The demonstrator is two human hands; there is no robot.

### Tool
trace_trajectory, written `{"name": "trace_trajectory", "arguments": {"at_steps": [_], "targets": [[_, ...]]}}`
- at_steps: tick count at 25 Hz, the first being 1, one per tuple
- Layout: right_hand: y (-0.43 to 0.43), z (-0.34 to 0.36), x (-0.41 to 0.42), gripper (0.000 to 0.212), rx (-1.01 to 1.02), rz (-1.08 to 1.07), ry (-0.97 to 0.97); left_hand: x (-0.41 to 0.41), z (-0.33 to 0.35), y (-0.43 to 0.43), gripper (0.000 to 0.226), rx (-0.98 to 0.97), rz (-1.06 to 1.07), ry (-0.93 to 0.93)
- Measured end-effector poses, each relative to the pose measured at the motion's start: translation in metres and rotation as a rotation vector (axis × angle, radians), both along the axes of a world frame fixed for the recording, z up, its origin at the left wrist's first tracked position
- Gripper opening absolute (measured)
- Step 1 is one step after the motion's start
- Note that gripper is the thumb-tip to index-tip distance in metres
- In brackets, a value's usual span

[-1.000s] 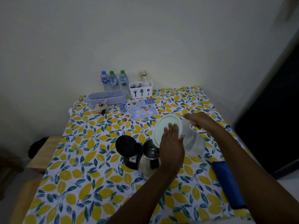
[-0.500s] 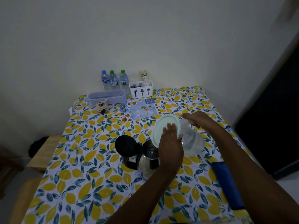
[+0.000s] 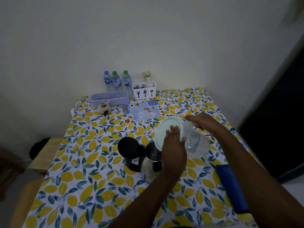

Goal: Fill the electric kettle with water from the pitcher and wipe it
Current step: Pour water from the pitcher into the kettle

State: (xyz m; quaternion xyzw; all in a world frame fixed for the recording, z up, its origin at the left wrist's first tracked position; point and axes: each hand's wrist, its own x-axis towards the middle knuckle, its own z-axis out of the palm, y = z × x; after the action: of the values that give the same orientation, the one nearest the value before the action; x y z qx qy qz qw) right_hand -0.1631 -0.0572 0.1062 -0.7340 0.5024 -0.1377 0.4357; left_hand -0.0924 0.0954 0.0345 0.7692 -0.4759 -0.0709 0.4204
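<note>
Left hand (image 3: 173,150) at frame centre, fingers (image 3: 172,132) straight and pressed together, flat against the pale round lid (image 3: 167,129) of the pitcher (image 3: 195,142), thumb hooked at the lid's lower right edge. Right hand (image 3: 201,123) just up and right of it, curled around the top of the pitcher near its handle; exactly how its fingers close there is hidden. The pitcher is clear plastic, smooth and rounded, tipped over with its mouth towards lower left, right above the kettle (image 3: 152,163). That kettle stands upright at centre frame, shiny steel body, black handle, its round black lid (image 3: 129,146) flipped open to the left.

Outward now: a folded blue cloth (image 3: 230,186) lies lower right, well apart from the kettle. The table (image 3: 82,162) wears a glossy cover printed with yellow lemons and teal leaves. Upper centre, against a plain pale wall (image 3: 148,38), three small water bottles (image 3: 116,80) stand beside a white cutlery caddy (image 3: 144,90), with a long lilac box (image 3: 109,97), a small ceramic pot (image 3: 103,106) and a blue printed sheet (image 3: 143,111) in front. Dim room, a wooden bench (image 3: 46,152) at the left edge.
</note>
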Motion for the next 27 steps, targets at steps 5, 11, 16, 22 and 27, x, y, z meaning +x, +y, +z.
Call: {"name": "trace_trajectory", "arguments": {"at_steps": [5, 11, 16, 22, 27], "targets": [[-0.001, 0.000, 0.002, 0.054, -0.020, -0.004, 0.020, 0.002, -0.001, 0.002, 0.052, -0.009, -0.003, 0.021], [0.000, -0.002, 0.004, 0.054, -0.022, -0.022, 0.034, 0.003, -0.001, 0.004, 0.051, -0.016, -0.007, 0.043], [0.001, -0.002, 0.004, 0.053, -0.012, -0.031, 0.025, 0.003, 0.000, 0.006, 0.051, -0.029, -0.012, 0.044], [0.001, -0.004, 0.001, 0.052, -0.008, -0.055, 0.007, 0.001, -0.001, 0.003, 0.051, -0.032, -0.008, 0.014], [-0.005, -0.017, -0.013, 0.056, 0.075, -0.093, -0.091, -0.003, 0.000, -0.005, 0.051, 0.022, -0.048, -0.123]]}}
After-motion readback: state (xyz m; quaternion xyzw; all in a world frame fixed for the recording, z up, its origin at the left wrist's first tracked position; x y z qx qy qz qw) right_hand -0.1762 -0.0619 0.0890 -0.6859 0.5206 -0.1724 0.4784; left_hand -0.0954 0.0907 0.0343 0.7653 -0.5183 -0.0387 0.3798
